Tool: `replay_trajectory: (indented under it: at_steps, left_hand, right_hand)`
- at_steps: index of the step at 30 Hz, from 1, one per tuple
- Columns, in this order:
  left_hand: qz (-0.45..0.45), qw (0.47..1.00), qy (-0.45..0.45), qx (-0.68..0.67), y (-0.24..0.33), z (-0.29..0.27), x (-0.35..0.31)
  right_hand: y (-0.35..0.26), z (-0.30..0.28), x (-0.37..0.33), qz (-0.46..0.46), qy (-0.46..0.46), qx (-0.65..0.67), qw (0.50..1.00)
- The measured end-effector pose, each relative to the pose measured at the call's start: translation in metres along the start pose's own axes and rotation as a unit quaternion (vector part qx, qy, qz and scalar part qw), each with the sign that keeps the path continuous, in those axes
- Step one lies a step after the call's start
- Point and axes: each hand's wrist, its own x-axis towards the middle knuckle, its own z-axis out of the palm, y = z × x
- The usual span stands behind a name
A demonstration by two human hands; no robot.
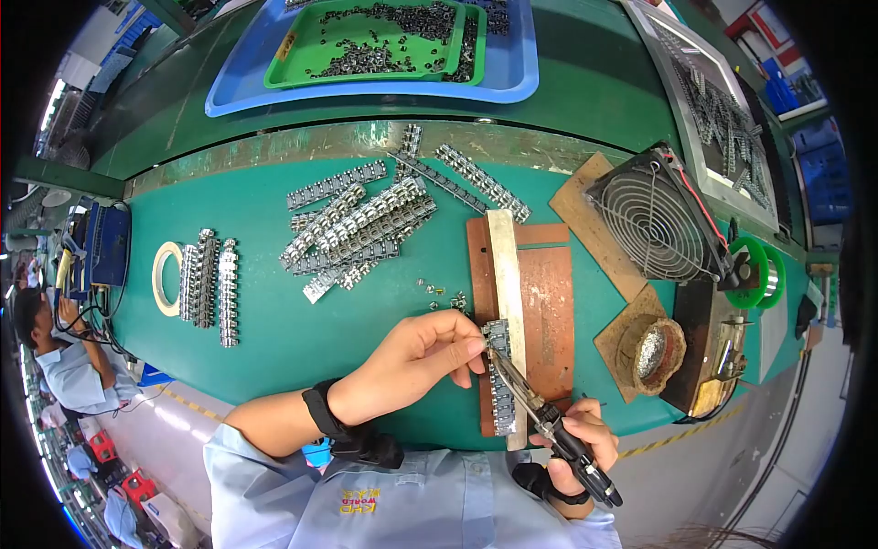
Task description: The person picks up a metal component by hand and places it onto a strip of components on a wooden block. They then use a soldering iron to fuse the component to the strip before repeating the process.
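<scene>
the soldering iron [556, 428] partly hides the right hand [594, 439]

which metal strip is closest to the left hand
The strip along the left edge of the pale bar on the brown board: the left hand's fingertips are right at its upper part, while the other strips all lie farther from that hand.

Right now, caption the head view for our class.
Right hand angles a slim black soldering iron over a grey segmented strip, left hand alongside.
</scene>
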Motion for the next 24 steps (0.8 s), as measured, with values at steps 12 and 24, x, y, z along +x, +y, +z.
replay_trajectory:
  at_steps: [12, 24]
  left_hand:
    - [0.01, 1.0, -0.002, -0.002, -0.001, 0.003, 0.0]
    - [0.025, 1.0, -0.011, 0.013, 0.0, 0.0, -0.003]
  right_hand:
    - [0.006, -0.004, -0.039, -0.052, 0.182, -0.084, 0.978]
    - [-0.013, -0.034, -0.041, 0.042, 0.251, -0.174, 0.951]
